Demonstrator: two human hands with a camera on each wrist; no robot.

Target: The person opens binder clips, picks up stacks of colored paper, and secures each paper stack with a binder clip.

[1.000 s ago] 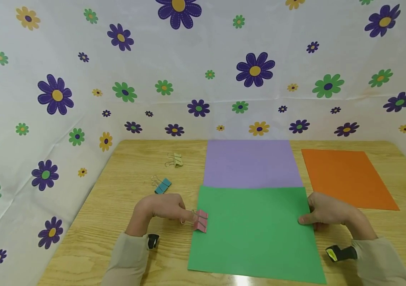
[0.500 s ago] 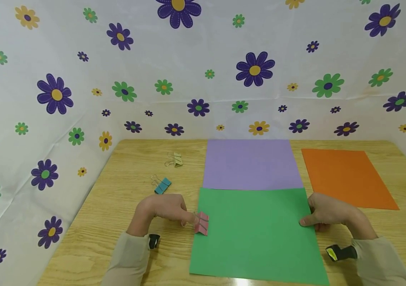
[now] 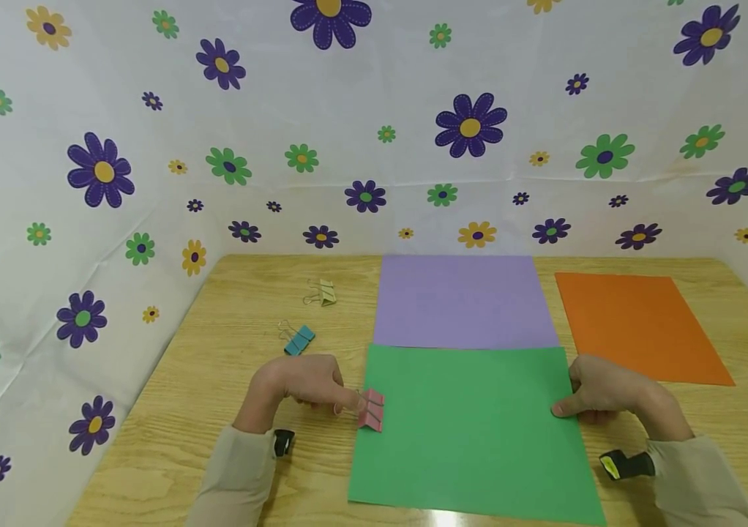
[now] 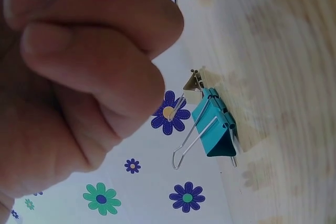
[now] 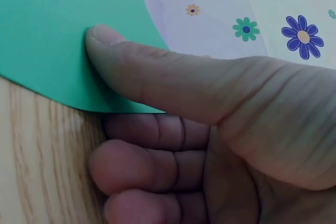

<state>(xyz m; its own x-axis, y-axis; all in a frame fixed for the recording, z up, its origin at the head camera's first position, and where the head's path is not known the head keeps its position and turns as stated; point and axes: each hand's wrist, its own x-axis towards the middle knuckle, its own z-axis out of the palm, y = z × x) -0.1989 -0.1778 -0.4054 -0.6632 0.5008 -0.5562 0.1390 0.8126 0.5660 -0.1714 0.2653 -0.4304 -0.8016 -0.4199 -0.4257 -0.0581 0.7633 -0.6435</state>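
Observation:
A green sheet (image 3: 473, 432) lies in front of me, its far edge meeting or overlapping the purple sheet (image 3: 462, 300). On its left edge sits a pink binder clip (image 3: 372, 411), its body over the sheet and its wire handles pointing left. My left hand (image 3: 311, 382) pinches the clip at those handles; in the left wrist view the curled fingers show, but the pink clip does not. At the right edge my right hand (image 3: 601, 391) grips the green sheet, thumb (image 5: 142, 72) on top and fingers curled beneath, as the right wrist view shows.
A teal binder clip (image 3: 299, 341) rests on the wooden table (image 3: 216, 395) beyond my left hand, with a pale yellow binder clip (image 3: 327, 293) farther back. An orange sheet (image 3: 644, 329) lies at the right. Flower-printed cloth (image 3: 407, 88) stands behind and at the sides.
The green sheet and the pink clip have shifted very slightly toward me and to the right, both hands keeping their hold. The other clips and sheets stay put.

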